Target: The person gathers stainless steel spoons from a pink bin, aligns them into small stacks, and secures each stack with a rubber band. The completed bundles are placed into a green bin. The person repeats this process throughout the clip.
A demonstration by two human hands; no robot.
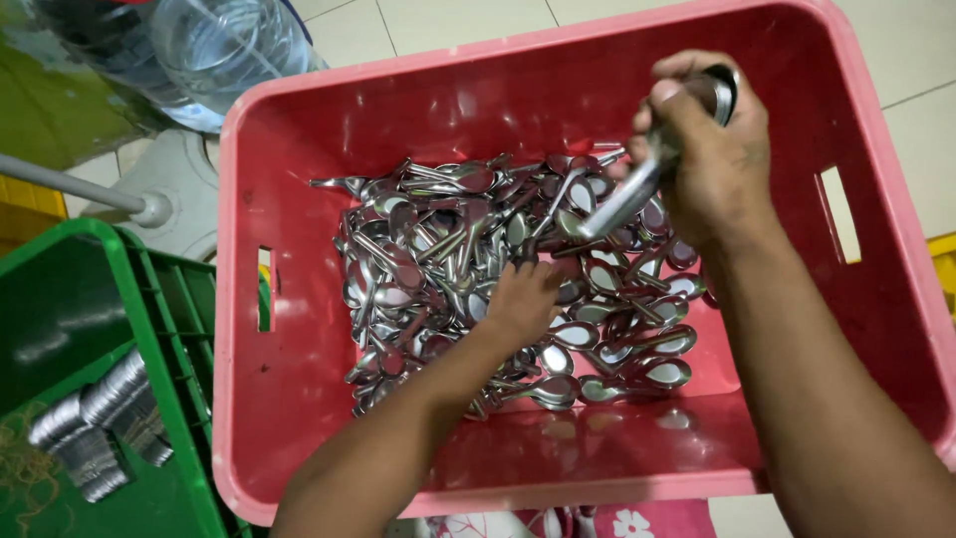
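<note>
A pink plastic crate [299, 418] holds a heap of several shiny metal spoons [428, 269]. My left hand [521, 299] reaches down into the middle of the heap, fingers closed among the spoons; I cannot tell if it grips one. My right hand [709, 149] is raised over the crate's right side, shut on a stacked bundle of spoons [637, 189] whose handles point down-left toward the heap.
A green crate [149, 299] at the left holds several stacked bundles of spoons [95, 423]. A clear water jug [224, 50] stands at the top left near a grey pole [70, 184]. Tiled floor lies behind the crate; floral cloth [617, 520] shows at the bottom.
</note>
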